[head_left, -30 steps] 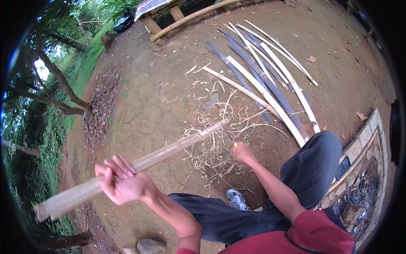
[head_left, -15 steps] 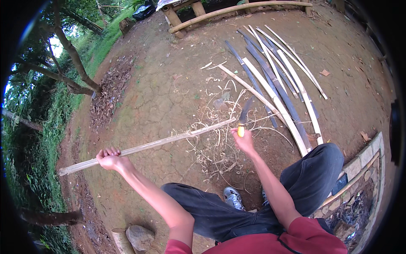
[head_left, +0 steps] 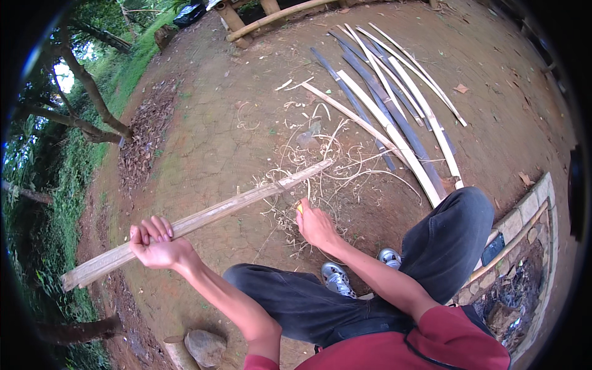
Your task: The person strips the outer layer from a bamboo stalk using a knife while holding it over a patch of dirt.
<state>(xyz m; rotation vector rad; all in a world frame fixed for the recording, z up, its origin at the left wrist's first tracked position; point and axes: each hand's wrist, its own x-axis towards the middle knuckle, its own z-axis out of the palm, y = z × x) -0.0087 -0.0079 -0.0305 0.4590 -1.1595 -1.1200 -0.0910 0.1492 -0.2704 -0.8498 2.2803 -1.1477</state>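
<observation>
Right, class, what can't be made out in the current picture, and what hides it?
All in the head view:
Most of the yellow handle: covered by the right hand.
Long strip, gripped stretch: covered by the left hand.
Right shoe: partly hidden by the right forearm.
Wooden structure, upper part: cut off by the top edge.

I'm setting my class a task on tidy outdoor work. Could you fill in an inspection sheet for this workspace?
Surface: bare, cracked dirt ground.
Job's things: one wooden strip, held slanting; a yellow handle, the rest of that tool unclear.
Clutter: curled shavings scattered ahead of the feet; pale and dark strips lying beyond the right knee.
Left hand: wrapped around the wooden strip, toward its left end.
Right hand: closed on the yellow handle, below the strip.
Cables: nothing seen on the ground.
Surroundings: trees left; block-edged pit right; stone lower left.
</observation>
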